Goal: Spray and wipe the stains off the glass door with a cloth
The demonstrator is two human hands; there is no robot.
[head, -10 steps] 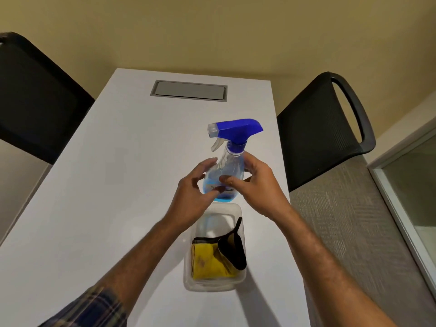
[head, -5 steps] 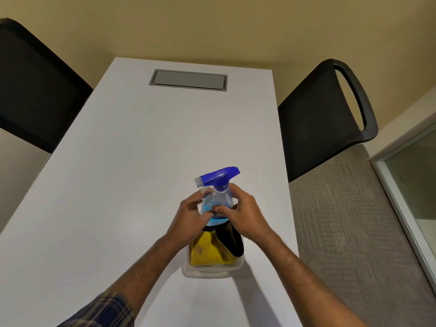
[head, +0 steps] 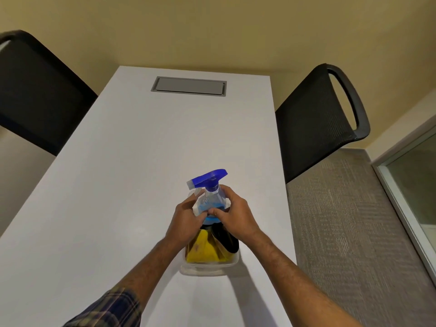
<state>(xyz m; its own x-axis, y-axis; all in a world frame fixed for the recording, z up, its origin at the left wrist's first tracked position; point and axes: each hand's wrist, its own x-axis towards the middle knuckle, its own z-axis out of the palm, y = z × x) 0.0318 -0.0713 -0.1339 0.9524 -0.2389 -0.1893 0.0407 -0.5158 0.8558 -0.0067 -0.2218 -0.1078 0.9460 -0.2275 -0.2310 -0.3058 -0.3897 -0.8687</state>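
A clear spray bottle [head: 210,201] with a blue trigger head and blue liquid stands upright in the far end of a clear plastic tub [head: 207,270] on the white table [head: 118,185]. My left hand [head: 186,220] and my right hand [head: 236,218] both wrap around the bottle's body from either side. A yellow cloth [head: 200,250] and a black cloth [head: 226,239] lie folded in the near end of the tub, partly hidden under my hands.
A black chair [head: 318,121] stands at the table's right side and another black chair [head: 35,90] at its left. A grey cable hatch [head: 188,87] sits in the table's far end. A glass panel with a pale frame [head: 410,190] is at the right edge, above carpet.
Both hands have brought the spray bottle down from above the table into the tub, beside the cloths. The camera view has shifted slightly.
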